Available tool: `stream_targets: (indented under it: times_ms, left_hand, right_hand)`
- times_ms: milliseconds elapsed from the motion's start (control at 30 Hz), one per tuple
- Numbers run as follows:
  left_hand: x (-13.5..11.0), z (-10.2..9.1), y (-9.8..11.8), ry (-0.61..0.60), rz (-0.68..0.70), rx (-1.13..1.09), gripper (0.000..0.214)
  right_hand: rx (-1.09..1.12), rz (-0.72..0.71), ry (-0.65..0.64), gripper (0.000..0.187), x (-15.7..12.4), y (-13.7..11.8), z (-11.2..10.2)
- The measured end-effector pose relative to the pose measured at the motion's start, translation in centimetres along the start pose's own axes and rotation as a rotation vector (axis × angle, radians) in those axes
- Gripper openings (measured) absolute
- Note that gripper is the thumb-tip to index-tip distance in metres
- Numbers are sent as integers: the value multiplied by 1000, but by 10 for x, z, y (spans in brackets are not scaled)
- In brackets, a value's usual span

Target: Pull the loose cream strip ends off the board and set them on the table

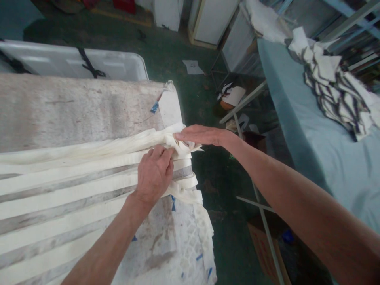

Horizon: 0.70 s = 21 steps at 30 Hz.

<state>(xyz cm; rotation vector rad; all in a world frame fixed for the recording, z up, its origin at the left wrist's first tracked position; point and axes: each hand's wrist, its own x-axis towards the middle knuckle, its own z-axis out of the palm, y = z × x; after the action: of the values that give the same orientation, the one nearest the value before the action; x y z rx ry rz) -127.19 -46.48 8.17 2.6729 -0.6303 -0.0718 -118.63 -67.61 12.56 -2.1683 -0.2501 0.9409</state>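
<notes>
Your left hand (156, 168) rests on the fabric strips (74, 194), which lie side by side along the table (59, 111). Your right hand (204, 135) is just right of it, at their ends by the table's right edge. Behind the table stands a tub (115, 65). Across the floor (166, 51) to your right, a second table (297, 103) bears a heap of fabric pieces (335, 83).

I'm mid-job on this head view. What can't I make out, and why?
All in the head view:
- Left hand: some fingertips hidden by its own curled fingers and folded cloth.
- Right hand: palm side hidden by the hand itself.
- Cream strips: far ends cut off by the left edge.
- Floor paper: marks too small and blurred.
</notes>
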Motion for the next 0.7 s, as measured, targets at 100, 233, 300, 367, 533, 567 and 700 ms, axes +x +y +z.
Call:
stream_targets:
  times_ms: [100, 233, 300, 367, 533, 567, 700]
  left_hand:
    - [-1, 2, -1, -3, 4, 7, 38]
    - [-2, 4, -1, -12, 12, 22, 39]
    - [-3, 4, -1, -18, 9, 25, 37]
    - [-3, 3, -1, -31, 2, 24, 37]
    - [-2, 3, -1, -50, -12, 20, 38]
    - [-1, 3, -1, -51, -12, 22, 40]
    - [0, 2, -1, -74, -12, 31, 43]
  right_hand:
    - [9, -54, -55, 61, -6, 6, 4]
    - [-42, -43, 47, 59, -14, 16, 18]
    - [-77, 36, 94, 39, -18, 20, 23]
    - [-75, 62, 124, 27, -20, 22, 28]
    - [-201, 3, 288, 41, -23, 21, 44]
    - [-258, -7, 351, 42, -22, 21, 49]
    - [-306, -84, 536, 27, -16, 20, 67]
